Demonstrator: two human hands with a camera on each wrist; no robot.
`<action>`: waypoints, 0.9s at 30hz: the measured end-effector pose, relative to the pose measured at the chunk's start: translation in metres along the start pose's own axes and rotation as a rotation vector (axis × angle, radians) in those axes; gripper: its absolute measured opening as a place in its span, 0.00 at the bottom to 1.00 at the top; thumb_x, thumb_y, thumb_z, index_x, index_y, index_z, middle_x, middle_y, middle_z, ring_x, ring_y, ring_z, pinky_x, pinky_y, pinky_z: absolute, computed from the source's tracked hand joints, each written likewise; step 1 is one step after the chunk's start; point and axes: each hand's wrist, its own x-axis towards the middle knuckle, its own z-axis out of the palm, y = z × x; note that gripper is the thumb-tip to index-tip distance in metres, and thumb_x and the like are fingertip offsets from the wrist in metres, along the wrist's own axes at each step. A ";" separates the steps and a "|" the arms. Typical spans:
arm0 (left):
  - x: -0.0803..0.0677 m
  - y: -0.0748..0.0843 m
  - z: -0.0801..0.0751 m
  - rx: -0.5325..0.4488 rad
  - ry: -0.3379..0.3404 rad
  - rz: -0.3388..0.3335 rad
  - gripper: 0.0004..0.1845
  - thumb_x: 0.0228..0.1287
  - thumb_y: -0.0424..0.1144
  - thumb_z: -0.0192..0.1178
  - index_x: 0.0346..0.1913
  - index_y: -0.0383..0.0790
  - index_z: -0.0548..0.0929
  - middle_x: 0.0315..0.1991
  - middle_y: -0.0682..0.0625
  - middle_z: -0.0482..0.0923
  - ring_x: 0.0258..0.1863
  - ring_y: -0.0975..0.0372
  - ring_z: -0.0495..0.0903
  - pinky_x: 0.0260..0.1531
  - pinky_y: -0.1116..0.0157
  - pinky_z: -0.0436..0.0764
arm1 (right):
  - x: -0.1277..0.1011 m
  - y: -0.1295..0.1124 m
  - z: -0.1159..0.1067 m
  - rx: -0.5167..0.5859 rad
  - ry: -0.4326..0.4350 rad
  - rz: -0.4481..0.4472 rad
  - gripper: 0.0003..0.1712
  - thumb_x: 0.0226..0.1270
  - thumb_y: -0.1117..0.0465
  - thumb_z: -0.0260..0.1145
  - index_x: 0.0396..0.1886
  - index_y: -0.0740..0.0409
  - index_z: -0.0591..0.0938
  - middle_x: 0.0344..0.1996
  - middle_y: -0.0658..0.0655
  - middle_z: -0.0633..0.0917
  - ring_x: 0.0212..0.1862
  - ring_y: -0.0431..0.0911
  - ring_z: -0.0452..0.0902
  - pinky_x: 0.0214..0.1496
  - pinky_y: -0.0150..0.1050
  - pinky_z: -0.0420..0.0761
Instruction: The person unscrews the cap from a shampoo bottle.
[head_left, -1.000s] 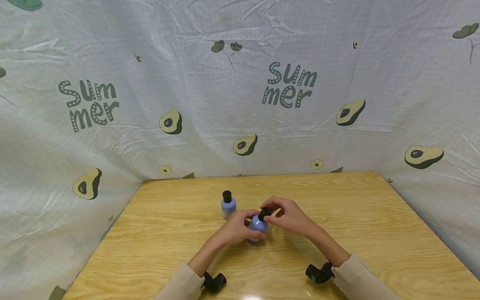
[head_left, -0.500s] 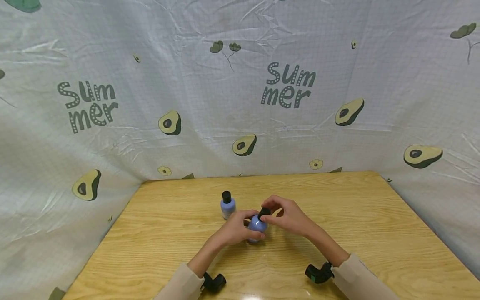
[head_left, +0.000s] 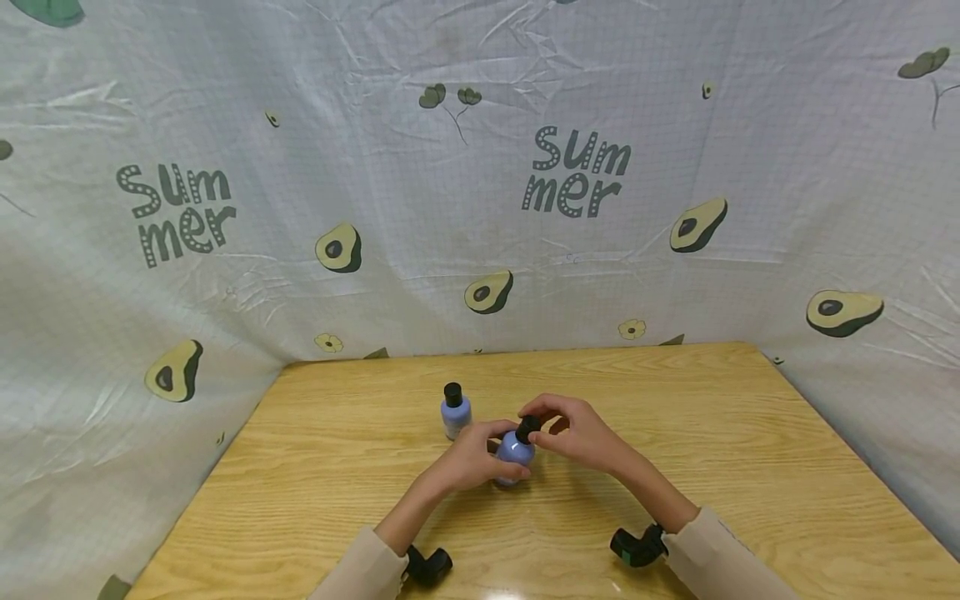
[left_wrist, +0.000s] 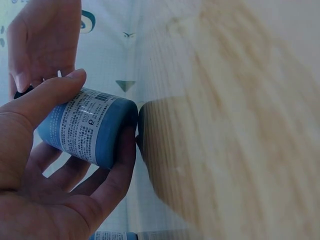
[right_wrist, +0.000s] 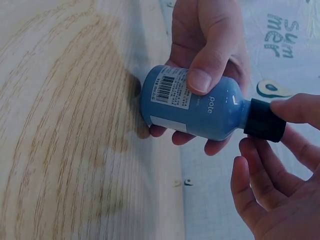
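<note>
Both hands met over the middle of the wooden table [head_left: 675, 433]. We noted the left hand [head_left: 472, 457] wrapped round the body of a blue bottle [head_left: 514, 452], thumb across the printed label, fingers curled beneath. In the left wrist view the bottle's base sat just beside the tabletop; we could not tell whether it touched, as the view was blurred. The right hand [head_left: 581, 433] pinched the bottle's black cap [head_left: 527, 428] between thumb and fingertips, its remaining fingers loosely curled below the cap. The bottle leaned, cap toward the right hand.

Nearest us, beige sleeves [head_left: 360, 571] covered both forearms, a black wrist camera [head_left: 429, 564] under the left and another under the right.

Just beyond the left hand, a second blue bottle [head_left: 454, 411] with a black cap stood upright on the table, apart from the held one.

Farthest back, a pale gridded cloth [head_left: 420, 217] printed with avocados and "Summer" hung behind and around the table.
</note>
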 end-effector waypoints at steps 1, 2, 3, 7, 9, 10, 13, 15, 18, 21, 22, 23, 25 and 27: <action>0.000 0.000 0.000 0.000 0.001 -0.001 0.30 0.61 0.43 0.76 0.66 0.45 0.81 0.58 0.46 0.84 0.50 0.54 0.87 0.45 0.60 0.86 | 0.000 -0.001 0.000 -0.002 -0.001 -0.005 0.16 0.72 0.59 0.69 0.57 0.56 0.84 0.49 0.57 0.87 0.50 0.45 0.82 0.49 0.36 0.84; 0.000 0.000 0.000 -0.001 0.001 -0.002 0.30 0.61 0.43 0.76 0.66 0.45 0.81 0.58 0.46 0.84 0.50 0.54 0.87 0.45 0.60 0.86 | 0.000 -0.002 0.000 -0.002 0.000 -0.004 0.17 0.72 0.59 0.69 0.58 0.56 0.84 0.49 0.57 0.87 0.50 0.46 0.82 0.49 0.36 0.83; 0.000 0.000 0.000 -0.001 0.002 -0.003 0.30 0.61 0.43 0.76 0.66 0.45 0.81 0.58 0.46 0.84 0.50 0.54 0.87 0.45 0.60 0.86 | 0.000 -0.002 0.000 -0.003 0.002 -0.002 0.18 0.71 0.59 0.70 0.58 0.56 0.83 0.50 0.57 0.86 0.50 0.46 0.82 0.49 0.36 0.83; 0.000 0.000 -0.001 0.001 0.001 -0.005 0.30 0.61 0.43 0.76 0.66 0.44 0.81 0.58 0.46 0.84 0.51 0.53 0.87 0.46 0.59 0.87 | 0.000 -0.002 0.001 -0.002 0.018 0.023 0.19 0.71 0.55 0.71 0.58 0.55 0.82 0.49 0.56 0.86 0.49 0.45 0.81 0.48 0.36 0.83; 0.000 0.000 -0.001 -0.001 0.000 -0.006 0.30 0.61 0.43 0.76 0.66 0.44 0.81 0.58 0.46 0.84 0.51 0.53 0.87 0.46 0.59 0.87 | 0.001 0.000 0.002 -0.003 0.030 0.039 0.18 0.71 0.54 0.71 0.56 0.55 0.82 0.47 0.55 0.86 0.48 0.43 0.81 0.48 0.37 0.83; 0.000 0.000 -0.001 -0.002 -0.001 -0.006 0.30 0.61 0.43 0.76 0.66 0.44 0.81 0.58 0.46 0.84 0.50 0.54 0.86 0.46 0.60 0.86 | 0.001 0.001 0.002 -0.003 0.035 0.044 0.17 0.70 0.54 0.72 0.55 0.55 0.83 0.46 0.55 0.86 0.47 0.42 0.81 0.48 0.37 0.83; -0.001 -0.001 0.000 -0.005 -0.003 -0.008 0.30 0.61 0.43 0.76 0.66 0.45 0.81 0.57 0.47 0.84 0.50 0.55 0.86 0.46 0.61 0.86 | 0.001 0.004 0.004 0.001 0.047 0.048 0.15 0.70 0.55 0.72 0.52 0.56 0.83 0.43 0.55 0.86 0.44 0.41 0.80 0.47 0.38 0.83; -0.001 -0.001 0.000 -0.006 -0.003 -0.003 0.29 0.61 0.42 0.76 0.65 0.45 0.81 0.57 0.46 0.84 0.49 0.56 0.87 0.45 0.62 0.86 | 0.001 0.005 0.004 0.010 0.048 0.049 0.14 0.70 0.56 0.72 0.51 0.56 0.83 0.42 0.55 0.85 0.43 0.40 0.80 0.46 0.38 0.83; -0.001 -0.001 0.001 -0.012 -0.006 -0.004 0.28 0.61 0.42 0.76 0.65 0.46 0.82 0.56 0.47 0.85 0.47 0.57 0.87 0.43 0.64 0.86 | 0.001 0.006 0.004 0.024 0.043 0.046 0.13 0.71 0.56 0.72 0.49 0.56 0.83 0.41 0.55 0.85 0.42 0.40 0.80 0.45 0.37 0.84; -0.001 -0.001 0.001 -0.024 -0.007 -0.009 0.28 0.60 0.43 0.76 0.64 0.47 0.82 0.56 0.47 0.85 0.46 0.59 0.87 0.42 0.65 0.85 | 0.000 0.006 0.004 0.025 0.036 0.037 0.13 0.71 0.57 0.71 0.50 0.57 0.83 0.42 0.56 0.86 0.43 0.40 0.80 0.44 0.36 0.84; -0.001 -0.001 0.001 -0.028 -0.008 -0.013 0.28 0.60 0.43 0.76 0.64 0.47 0.83 0.56 0.47 0.85 0.46 0.59 0.86 0.41 0.65 0.85 | 0.000 0.005 0.004 0.024 0.033 0.032 0.13 0.71 0.58 0.71 0.51 0.58 0.83 0.42 0.56 0.86 0.44 0.41 0.81 0.44 0.35 0.84; -0.001 -0.001 0.001 -0.030 -0.008 -0.013 0.28 0.60 0.43 0.76 0.64 0.47 0.83 0.56 0.47 0.85 0.46 0.59 0.86 0.42 0.65 0.85 | 0.000 0.005 0.004 0.021 0.030 0.026 0.14 0.71 0.58 0.71 0.52 0.59 0.83 0.43 0.57 0.86 0.45 0.41 0.81 0.45 0.35 0.84; 0.000 -0.001 0.001 -0.034 -0.006 -0.014 0.28 0.60 0.43 0.76 0.64 0.47 0.83 0.56 0.46 0.85 0.47 0.59 0.86 0.42 0.64 0.85 | 0.000 0.004 0.003 0.015 0.021 0.012 0.16 0.72 0.59 0.70 0.54 0.61 0.83 0.45 0.57 0.86 0.46 0.42 0.81 0.46 0.35 0.83; 0.000 -0.001 0.001 -0.033 -0.004 -0.013 0.28 0.60 0.42 0.76 0.64 0.47 0.83 0.57 0.46 0.85 0.47 0.58 0.86 0.42 0.64 0.85 | 0.000 0.003 0.002 0.013 0.009 -0.001 0.17 0.72 0.60 0.69 0.55 0.63 0.82 0.47 0.58 0.86 0.48 0.43 0.82 0.48 0.35 0.83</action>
